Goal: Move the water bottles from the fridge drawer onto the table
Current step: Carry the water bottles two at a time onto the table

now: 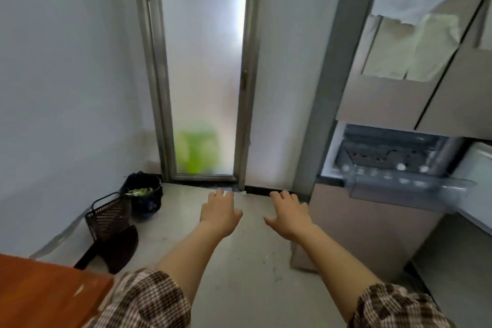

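checked brown-and-cream sleeves (143,298) frame the bottom of the view, one on each forearm. at the lower left sits one corner of an orange-brown wooden tabletop (40,293). our two bare forearms reach forward over a pale, glossy floor (239,274). our left hand (219,214) is held palm down in the air, its fingers (221,194) spread and relaxed, holding nothing. our right hand (290,217) is near it but not touching it, also palm down with loose, spread fingers, and it too holds nothing.

left of the hands, on the floor by the wall, lies a dark flat pan (117,247). a black wire basket (109,217) stands just behind it, and a dark bin (143,194) with green scraps on top stands beyond that.

to the right stands a beige fridge (386,98), with pale cloths (410,50) hanging over its upper doors. its clear fridge drawer (399,189) stands open, well apart from our right hand. the water bottles (400,166) are inside that drawer. blur leaves only round white caps and hazy outlines, so we cannot count them.

farthest away, straight ahead, is a narrow frosted glass door (205,74) in a grey metal frame, with a blurred green shape (198,152) low behind the glass.
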Available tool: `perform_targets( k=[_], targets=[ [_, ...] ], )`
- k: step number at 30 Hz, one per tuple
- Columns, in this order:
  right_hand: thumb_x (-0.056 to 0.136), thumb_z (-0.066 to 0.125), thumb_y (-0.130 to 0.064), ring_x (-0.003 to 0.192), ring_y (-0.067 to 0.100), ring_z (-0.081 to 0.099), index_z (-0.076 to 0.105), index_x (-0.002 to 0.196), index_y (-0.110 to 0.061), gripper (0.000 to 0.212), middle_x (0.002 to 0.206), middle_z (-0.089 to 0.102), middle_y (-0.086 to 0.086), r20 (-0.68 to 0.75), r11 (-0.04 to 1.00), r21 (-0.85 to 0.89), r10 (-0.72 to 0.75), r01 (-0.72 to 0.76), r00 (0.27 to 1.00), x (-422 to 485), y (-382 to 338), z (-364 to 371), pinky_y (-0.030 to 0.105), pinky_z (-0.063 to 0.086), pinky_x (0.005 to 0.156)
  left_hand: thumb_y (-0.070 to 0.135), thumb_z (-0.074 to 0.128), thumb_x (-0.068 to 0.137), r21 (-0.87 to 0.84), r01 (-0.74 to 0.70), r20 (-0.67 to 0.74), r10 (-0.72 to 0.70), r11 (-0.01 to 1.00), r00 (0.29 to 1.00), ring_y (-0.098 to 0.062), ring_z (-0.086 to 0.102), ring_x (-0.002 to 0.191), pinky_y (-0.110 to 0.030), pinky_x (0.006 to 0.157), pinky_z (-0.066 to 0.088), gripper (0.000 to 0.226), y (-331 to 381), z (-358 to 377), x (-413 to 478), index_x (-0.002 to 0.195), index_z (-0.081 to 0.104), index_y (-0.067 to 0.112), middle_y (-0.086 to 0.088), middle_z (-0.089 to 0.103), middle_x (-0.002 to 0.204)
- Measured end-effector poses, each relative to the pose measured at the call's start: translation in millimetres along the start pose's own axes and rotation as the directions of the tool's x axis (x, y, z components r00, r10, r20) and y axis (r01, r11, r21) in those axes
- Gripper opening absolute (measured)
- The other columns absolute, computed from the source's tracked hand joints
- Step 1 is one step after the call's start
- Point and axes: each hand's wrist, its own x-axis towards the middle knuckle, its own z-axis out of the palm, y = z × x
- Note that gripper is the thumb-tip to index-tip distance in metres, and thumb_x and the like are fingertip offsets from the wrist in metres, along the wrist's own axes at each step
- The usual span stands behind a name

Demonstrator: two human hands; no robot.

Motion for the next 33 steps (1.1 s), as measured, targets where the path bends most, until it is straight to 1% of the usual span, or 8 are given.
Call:
perform_targets(
  k=[2,6,11,15,24,28,31,33],
  targets=[
    [0.092,0.055,-0.043,0.134,0.029,0.034,0.029,0.147,-0.019,0.065,0.146,0.037,0.008,-0.029,0.996,0.02,0.091,-0.091,0.995,-5.6,52.7,-13.7,0.05,0.033,0.108,0.036,0.049,0.092,0.015,-0.102,0.019,0.102,0.995,0.995,-0.029,0.038,0.128,-0.041,0.099,0.041,0.049,54.5,14.2,17.0,0.136,0.044,0.014,-0.01,0.042,0.137],
    [0.093,0.054,-0.041,0.134,0.029,0.035,0.03,0.145,-0.018,0.062,0.146,0.037,0.008,-0.05,0.979,0.043,0.204,-0.202,0.978,-13.6,126.8,-29.9,0.051,0.031,0.11,0.036,0.052,0.092,0.013,-0.255,0.047,0.254,0.967,0.966,-0.03,0.038,0.128,-0.041,0.1,0.041,0.05,133.0,38.0,43.3,0.135,0.044,0.013,-0.011,0.044,0.135],
    [0.092,0.054,-0.043,0.134,0.027,0.034,0.031,0.144,-0.02,0.061,0.146,0.035,0.007,-0.078,0.934,0.037,0.357,-0.356,0.931,-7.7,222.7,-45.1,0.049,0.032,0.108,0.035,0.05,0.091,0.006,-0.397,0.097,0.395,0.918,0.914,-0.03,0.043,0.121,-0.043,0.095,0.045,0.044,233.0,72.1,85.8,0.129,0.047,0.013,-0.011,0.046,0.13],
    [0.094,0.052,-0.044,0.137,0.028,0.03,0.028,0.145,-0.02,0.062,0.148,0.032,0.007,-0.098,0.898,0.021,0.439,-0.439,0.893,17.0,296.8,-62.8,0.05,0.03,0.109,0.033,0.049,0.091,0.0,-0.487,0.12,0.484,0.873,0.867,-0.031,0.041,0.122,-0.044,0.095,0.045,0.044,307.2,97.5,131.8,0.13,0.046,0.013,-0.011,0.045,0.131],
    [0.096,0.05,-0.043,0.141,0.03,0.024,0.025,0.148,-0.019,0.063,0.152,0.029,0.008,-0.088,0.834,0.034,0.552,-0.551,0.829,85.8,448.5,-100.8,0.053,0.025,0.111,0.036,0.048,0.095,-0.047,-0.597,0.167,0.596,0.801,0.786,-0.032,0.036,0.128,-0.044,0.103,0.041,0.054,458.3,141.3,238.6,0.143,0.035,0.013,-0.012,0.04,0.139],
    [0.095,0.051,-0.041,0.14,0.032,0.027,0.022,0.149,-0.019,0.065,0.151,0.029,0.009,-0.066,0.815,0.037,0.579,-0.578,0.812,104.9,502.0,-105.0,0.052,0.025,0.111,0.036,0.045,0.096,-0.06,-0.622,0.207,0.62,0.781,0.757,-0.031,0.036,0.128,-0.043,0.101,0.041,0.051,504.1,165.4,265.1,0.141,0.037,0.013,-0.012,0.039,0.139],
    [0.095,0.052,-0.039,0.137,0.032,0.03,0.026,0.147,-0.017,0.063,0.147,0.032,0.01,-0.066,0.815,0.048,0.58,-0.578,0.812,124.9,542.3,-112.4,0.049,0.028,0.109,0.035,0.043,0.097,-0.091,-0.622,0.216,0.625,0.778,0.75,-0.031,0.036,0.127,-0.042,0.101,0.04,0.049,533.1,185.0,286.0,0.141,0.037,0.013,-0.012,0.039,0.139],
    [0.095,0.051,-0.038,0.133,0.032,0.033,0.029,0.145,-0.016,0.06,0.144,0.036,0.011,-0.079,0.828,0.052,0.561,-0.559,0.824,142.1,571.4,-115.3,0.045,0.032,0.106,0.035,0.044,0.097,-0.11,-0.601,0.214,0.609,0.792,0.764,-0.03,0.038,0.126,-0.04,0.1,0.041,0.046,551.0,197.4,301.4,0.137,0.041,0.014,-0.011,0.041,0.138]
  ],
)
